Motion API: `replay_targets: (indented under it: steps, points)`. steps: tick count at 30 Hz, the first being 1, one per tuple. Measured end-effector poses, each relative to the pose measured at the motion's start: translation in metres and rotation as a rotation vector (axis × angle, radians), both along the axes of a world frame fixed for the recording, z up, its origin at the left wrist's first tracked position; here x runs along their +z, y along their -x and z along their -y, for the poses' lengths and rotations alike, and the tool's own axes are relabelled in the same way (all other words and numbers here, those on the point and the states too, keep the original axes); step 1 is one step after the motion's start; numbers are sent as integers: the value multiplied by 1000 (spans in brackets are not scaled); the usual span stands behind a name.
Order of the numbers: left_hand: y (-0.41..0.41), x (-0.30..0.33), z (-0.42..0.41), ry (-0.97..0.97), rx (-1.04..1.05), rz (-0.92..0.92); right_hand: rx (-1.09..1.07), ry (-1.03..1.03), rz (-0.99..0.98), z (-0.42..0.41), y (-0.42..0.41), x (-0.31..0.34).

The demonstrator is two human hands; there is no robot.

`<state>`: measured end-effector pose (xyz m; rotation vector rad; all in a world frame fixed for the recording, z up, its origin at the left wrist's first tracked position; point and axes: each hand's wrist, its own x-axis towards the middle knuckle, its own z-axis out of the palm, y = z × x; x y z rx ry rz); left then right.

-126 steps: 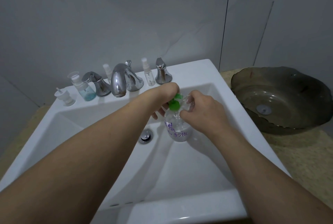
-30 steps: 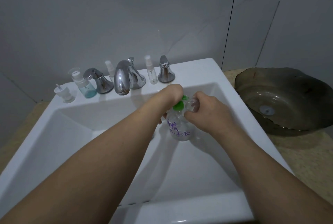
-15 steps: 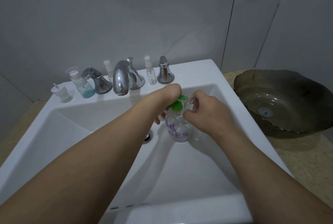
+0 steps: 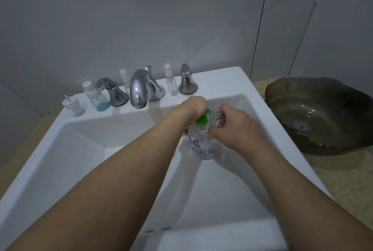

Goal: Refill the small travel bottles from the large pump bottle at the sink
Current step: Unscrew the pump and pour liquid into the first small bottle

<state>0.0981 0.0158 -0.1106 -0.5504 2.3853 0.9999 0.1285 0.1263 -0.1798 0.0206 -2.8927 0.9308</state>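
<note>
The large clear pump bottle [image 4: 202,148], with purple handwriting and a green pump head [image 4: 202,120], stands inside the white sink [image 4: 86,149] towards its right wall. My left hand [image 4: 194,106] is closed over the green pump head from above. My right hand [image 4: 232,127] grips a small clear travel bottle [image 4: 219,118], held tilted against the pump's spout. Two small clear spray bottles stand on the back ledge, one [image 4: 171,82] right of the faucet, the other [image 4: 123,78] behind its left side.
A chrome faucet [image 4: 139,89] with two chrome handles [image 4: 112,91] [image 4: 187,82] lines the back ledge. A bottle with blue liquid [image 4: 96,95] and a loose white pump cap [image 4: 75,105] stand at the ledge's left. A dark glass basin [image 4: 323,113] sits on the counter at right.
Both hands stay on the pump bottle and small bottle in nearly the same place. Only the camera view shifted slightly.
</note>
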Motion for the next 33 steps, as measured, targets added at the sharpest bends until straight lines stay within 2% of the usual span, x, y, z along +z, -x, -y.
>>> replay_targets:
  steps: [5, 17, 23, 29, 33]
  points:
    - [0, -3, -3, 21, -25, 1, -4, -6, 20, 0, 0, 0]
    - [12, -4, 16, 5, -33, 57, 2, -4, -66, 2, -1, 6]
    - [5, 2, 10, 1, -65, 18, 8, 14, -40, 2, 1, 5]
    - [9, -9, -3, 100, -111, -103, -7, -5, 34, 0, 1, 3]
    - [4, -7, -1, 136, -155, -92, -3, -10, 35, 0, 1, 2]
